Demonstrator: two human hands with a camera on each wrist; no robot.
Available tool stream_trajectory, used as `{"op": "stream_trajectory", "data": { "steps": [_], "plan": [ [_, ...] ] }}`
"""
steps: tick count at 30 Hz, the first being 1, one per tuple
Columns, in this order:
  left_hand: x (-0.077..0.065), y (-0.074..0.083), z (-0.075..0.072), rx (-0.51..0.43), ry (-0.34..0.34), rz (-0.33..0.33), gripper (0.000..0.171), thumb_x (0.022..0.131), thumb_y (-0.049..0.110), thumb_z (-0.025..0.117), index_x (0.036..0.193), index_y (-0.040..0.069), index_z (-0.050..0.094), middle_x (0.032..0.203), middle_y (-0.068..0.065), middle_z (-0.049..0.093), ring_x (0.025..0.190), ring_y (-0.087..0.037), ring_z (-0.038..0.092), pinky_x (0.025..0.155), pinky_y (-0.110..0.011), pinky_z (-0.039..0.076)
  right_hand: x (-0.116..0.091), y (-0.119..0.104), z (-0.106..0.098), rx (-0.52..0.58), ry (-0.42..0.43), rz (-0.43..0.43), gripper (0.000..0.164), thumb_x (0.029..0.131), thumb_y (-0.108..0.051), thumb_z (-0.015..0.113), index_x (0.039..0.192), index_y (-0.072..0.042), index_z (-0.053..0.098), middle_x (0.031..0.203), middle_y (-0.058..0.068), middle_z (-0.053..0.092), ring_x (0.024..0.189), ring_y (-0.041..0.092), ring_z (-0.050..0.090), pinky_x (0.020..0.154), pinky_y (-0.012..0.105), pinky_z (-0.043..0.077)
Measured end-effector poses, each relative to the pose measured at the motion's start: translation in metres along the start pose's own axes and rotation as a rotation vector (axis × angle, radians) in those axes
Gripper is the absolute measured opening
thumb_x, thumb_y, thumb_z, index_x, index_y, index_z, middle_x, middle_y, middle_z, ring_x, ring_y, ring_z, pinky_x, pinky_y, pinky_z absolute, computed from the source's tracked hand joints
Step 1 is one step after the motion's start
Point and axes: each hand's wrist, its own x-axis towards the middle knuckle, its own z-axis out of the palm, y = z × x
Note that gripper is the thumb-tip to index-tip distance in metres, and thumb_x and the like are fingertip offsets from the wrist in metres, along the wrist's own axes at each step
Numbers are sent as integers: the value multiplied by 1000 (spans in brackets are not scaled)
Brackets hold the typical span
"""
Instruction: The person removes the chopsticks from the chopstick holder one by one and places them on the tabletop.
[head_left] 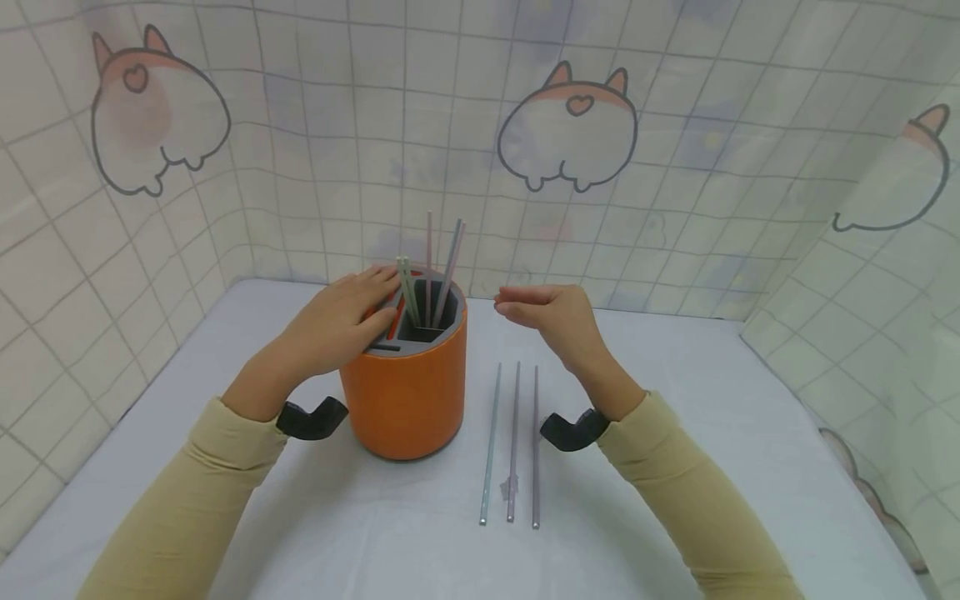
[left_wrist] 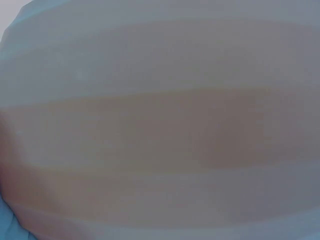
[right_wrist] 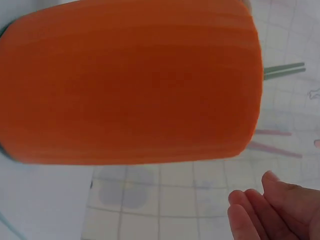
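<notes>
We list three slim, pale blue and mauve chopsticks [head_left: 514,442] on the white counter [head_left: 420,542], long axes fore-and-aft, below and nearward of the closer right hand [head_left: 557,318], empty, fingers together, and right of the orange cylindrical holder [head_left: 405,400] that the left hand [head_left: 337,321] touches, fingers extended.

You're at a white table [head_left: 712,392], walled on three sides by grid-patterned sheets [head_left: 420,117] with cartoon animals [head_left: 567,137]. It looks like a small screened-off booth; the room around it is hidden.
</notes>
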Motion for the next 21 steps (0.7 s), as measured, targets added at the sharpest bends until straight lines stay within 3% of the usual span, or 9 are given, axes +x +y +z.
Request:
{"op": "stream_trajectory", "data": {
  "steps": [10, 17, 21],
  "plan": [
    [1, 0, 0, -5, -2, 0, 56, 106, 27, 38, 156, 4, 29, 166, -13, 23, 155, -33, 15, 128, -53, 11, 8, -40, 26, -7, -80, -83, 33, 85, -20, 79, 117, -11, 75, 116, 5, 75, 114, 15, 69, 113, 41, 45],
    [0, 0, 0, -8, -4, -3, 56, 106, 27, 37, 156, 4, 29, 165, -14, 24, 155, -34, 15, 127, -54, 11, 18, -42, 43, -50, -158, -156, 34, 86, -20, 79, 119, -12, 74, 116, 5, 75, 117, 13, 67, 103, 34, 54],
    [0, 0, 0, -11, -3, 2, 56, 107, 28, 37, 156, 4, 29, 165, -14, 24, 155, -34, 16, 127, -54, 11, 20, -43, 53, -69, -175, -154, 34, 86, -20, 78, 119, -13, 74, 112, 4, 76, 116, 12, 67, 97, 31, 57]
  ]
}}
